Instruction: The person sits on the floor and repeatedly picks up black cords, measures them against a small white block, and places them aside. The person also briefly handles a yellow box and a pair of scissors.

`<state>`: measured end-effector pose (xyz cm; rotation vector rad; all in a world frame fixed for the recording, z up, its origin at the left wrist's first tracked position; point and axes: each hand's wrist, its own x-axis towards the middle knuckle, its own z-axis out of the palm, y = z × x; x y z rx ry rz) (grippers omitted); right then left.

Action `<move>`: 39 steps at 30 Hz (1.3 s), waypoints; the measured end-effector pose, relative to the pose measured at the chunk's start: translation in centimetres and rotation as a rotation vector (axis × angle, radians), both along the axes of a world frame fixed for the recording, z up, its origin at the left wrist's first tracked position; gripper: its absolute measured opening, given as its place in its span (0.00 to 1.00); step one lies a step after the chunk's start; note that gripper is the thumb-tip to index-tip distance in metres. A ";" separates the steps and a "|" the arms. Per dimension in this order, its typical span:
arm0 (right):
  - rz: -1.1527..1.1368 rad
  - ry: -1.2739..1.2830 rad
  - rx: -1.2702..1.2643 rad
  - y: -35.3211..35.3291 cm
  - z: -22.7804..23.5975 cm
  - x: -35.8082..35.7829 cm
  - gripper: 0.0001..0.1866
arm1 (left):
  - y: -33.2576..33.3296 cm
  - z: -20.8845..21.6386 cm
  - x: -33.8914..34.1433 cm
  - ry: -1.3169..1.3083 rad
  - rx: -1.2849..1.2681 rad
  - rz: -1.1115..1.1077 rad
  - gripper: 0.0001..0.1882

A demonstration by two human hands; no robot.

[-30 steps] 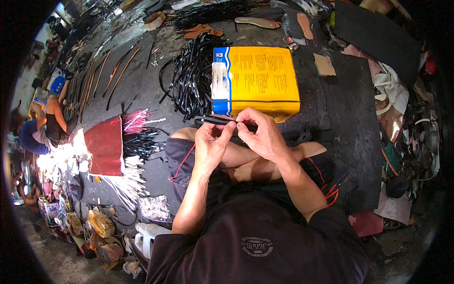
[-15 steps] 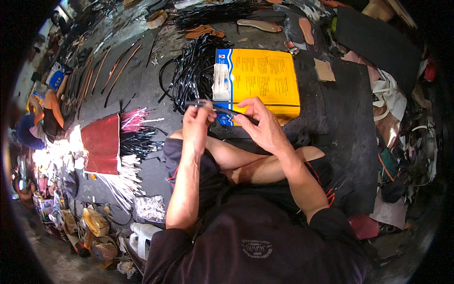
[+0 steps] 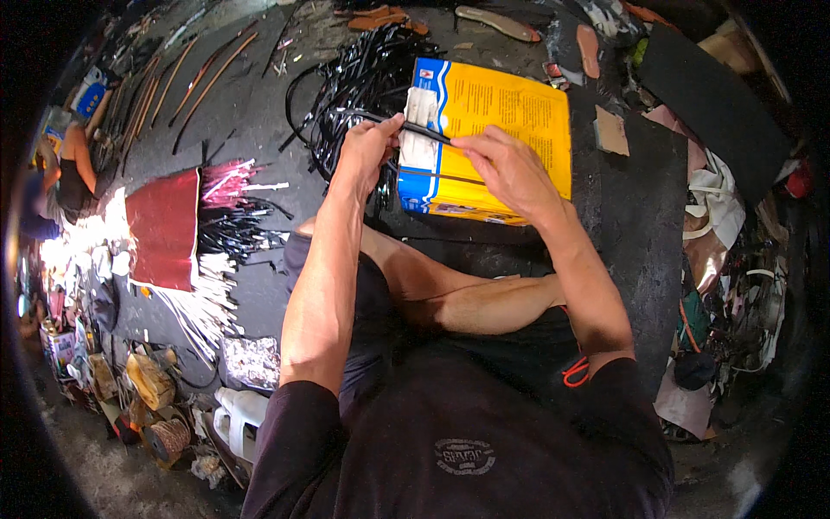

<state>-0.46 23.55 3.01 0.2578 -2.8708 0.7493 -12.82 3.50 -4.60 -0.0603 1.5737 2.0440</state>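
A thin black strap is stretched between my two hands above the left part of a yellow and blue box. My left hand pinches it near the box's left edge, and a short end sticks out past the fingers to the left. My right hand closes thumb and fingers on the strap's other end, over the box's front part. Just beyond my left hand lies a tangled heap of shiny black straps. Another dark strap lies across the box's near part.
To the left, a dark red sheet covers bundles of pink, black and white strips. Insoles lie at the far side, scraps at right. A white jug stands near left; another person sits far left.
Both hands have moved forward, away from my body, with the strap, which is now drawn straight between them. The view has shifted, so the box appears further right and higher.
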 end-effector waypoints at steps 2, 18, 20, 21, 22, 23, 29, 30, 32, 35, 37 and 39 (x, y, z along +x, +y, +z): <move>0.034 0.000 -0.010 0.4 -0.6 -1.4 0.12 | 0.4 -1.9 -0.4 -0.090 0.085 0.030 0.12; 0.064 -0.067 -0.145 0.8 0.3 -3.5 0.11 | -0.7 -1.4 -0.7 0.009 -0.105 0.045 0.14; 0.071 -0.070 -0.134 0.8 -0.2 -3.7 0.12 | 0.2 -3.4 -0.7 -0.045 -0.031 0.068 0.13; 0.084 -0.056 -0.129 0.5 -0.5 -4.2 0.12 | 0.5 -4.6 -1.1 -0.066 -0.097 0.038 0.14; 0.100 -0.041 -0.123 0.0 -0.8 -4.8 0.12 | 0.6 -5.9 -1.7 -0.056 -0.147 0.016 0.15; 0.104 -0.041 -0.107 -0.7 -0.9 -5.7 0.11 | 0.6 -6.8 -2.3 -0.015 -0.189 0.020 0.15; 0.081 0.072 -0.044 -4.3 1.0 -5.7 0.13 | -3.0 -4.2 -1.9 -0.010 -0.056 0.229 0.15; 0.026 0.049 -0.112 -4.5 1.5 -4.6 0.15 | -4.2 -2.2 -1.6 -0.055 0.103 0.234 0.12; -0.002 -0.061 -0.265 -4.2 2.6 -2.2 0.17 | -5.3 1.4 0.7 0.067 0.280 0.279 0.11; -0.040 -0.232 -0.397 -3.9 3.7 1.4 0.20 | -5.9 5.7 4.7 0.117 0.345 0.202 0.08; 0.037 -0.182 -0.446 -3.9 4.0 3.2 0.22 | -5.5 7.3 6.9 0.078 0.298 0.176 0.06; 0.108 -0.195 -0.692 -4.3 3.8 4.4 0.21 | -4.7 7.9 8.7 0.052 0.281 0.140 0.05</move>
